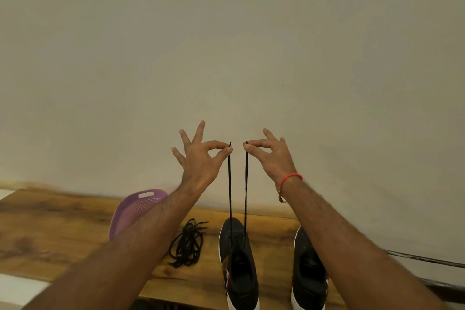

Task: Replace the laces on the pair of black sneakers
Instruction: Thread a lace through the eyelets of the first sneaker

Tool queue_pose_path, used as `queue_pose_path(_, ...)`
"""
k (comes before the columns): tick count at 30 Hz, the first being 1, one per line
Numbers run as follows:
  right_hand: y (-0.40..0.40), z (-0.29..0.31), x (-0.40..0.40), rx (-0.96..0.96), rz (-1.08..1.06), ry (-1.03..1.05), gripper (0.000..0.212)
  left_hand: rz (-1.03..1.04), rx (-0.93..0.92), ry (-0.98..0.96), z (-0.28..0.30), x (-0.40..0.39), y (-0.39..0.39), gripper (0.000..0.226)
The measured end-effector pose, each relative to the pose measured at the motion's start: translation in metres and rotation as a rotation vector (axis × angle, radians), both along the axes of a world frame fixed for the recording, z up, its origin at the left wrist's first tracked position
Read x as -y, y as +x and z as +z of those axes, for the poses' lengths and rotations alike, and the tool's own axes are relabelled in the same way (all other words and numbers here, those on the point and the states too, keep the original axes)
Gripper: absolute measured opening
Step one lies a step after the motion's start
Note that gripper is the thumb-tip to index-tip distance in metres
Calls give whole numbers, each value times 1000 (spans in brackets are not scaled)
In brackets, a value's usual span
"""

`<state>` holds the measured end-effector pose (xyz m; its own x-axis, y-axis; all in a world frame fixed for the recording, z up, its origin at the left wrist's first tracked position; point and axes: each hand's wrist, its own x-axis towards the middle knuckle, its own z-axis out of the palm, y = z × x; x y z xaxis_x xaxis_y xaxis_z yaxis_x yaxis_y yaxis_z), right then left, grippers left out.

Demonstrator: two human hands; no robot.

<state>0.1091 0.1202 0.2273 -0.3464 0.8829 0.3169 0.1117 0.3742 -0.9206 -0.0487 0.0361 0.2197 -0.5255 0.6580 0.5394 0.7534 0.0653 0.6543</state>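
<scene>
Item: lacing step, first sneaker of a pair, seen from a head-worn camera. Wall (226, 45): plain, pale, unmarked, filling most of the view behind the raised hands. Bench (50, 229): wooden top with dark grain, its far edge against the wall; a dark cable or strip (427, 258) runs along the wall at the far right, too small to identify. Basket (136, 209): purple, perforated, with a slot handle, lying at the left rear of the bench and partly hidden by the left forearm. Sneakers: left sneaker (239, 267), black with white sole, toe toward the wall, at the bench's front middle; right sneaker (309, 274) of the same make, just beside it, apparently unlaced, partly covered by the right forearm. Spare laces (187, 244): a loose black bundle on the bench between basket and left sneaker. Lace in work (229, 196): black, threaded through the eyelets nearest the toe of the left sneaker, both halves drawn up taut and nearly parallel. Left hand (201, 156) pinches one tip between thumb and forefinger, remaining fingers (186, 138) spread; right hand (271, 156), with a red thread at its wrist, pinches the other tip likewise. Handling note: the tips sit at nearly equal height, so the halves look about even; matching them before crossing to the next eyelets should prevent a lopsided finish, and gentle tension avoids lifting the shoe.
</scene>
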Motion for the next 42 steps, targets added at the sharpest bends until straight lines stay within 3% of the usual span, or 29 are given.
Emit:
queue_pose_path(2,0,-7,-2,-58,24,-27,14,-31,49,-21,-5,0,0,14)
queue_pose_path(7,8,-28,-3,-64,87,-111,13,-208,381,-18,-26,18,0,14)
queue_pose_path(16,15,-114,-14,155,125,-192,16,-138,473,-183,-136,23,-9,17)
queue_pose_path(21,13,-167,-18,305,127,-232,14,32,459,-323,-208,20,-26,13)
queue_pose_path(23,13,-190,-23,366,109,-250,14,64,449,-469,-231,20,-37,9)
queue_pose_path(26,16,-223,-35,495,34,-174,20,110,105,-758,-245,17,-42,30)
queue_pose_path(28,14,-238,-45,708,40,-50,32,67,-55,-824,-242,12,-43,40)
queue_pose_path(31,9,-238,-46,847,180,-45,19,-105,130,-844,-237,3,-40,4)
queue_pose_path(33,5,-234,-41,852,266,-57,7,-189,174,-865,-236,-2,-36,11)
queue_pose_path(42,11,-234,-25,937,488,-178,18,-427,207,-955,-242,-1,-29,6)
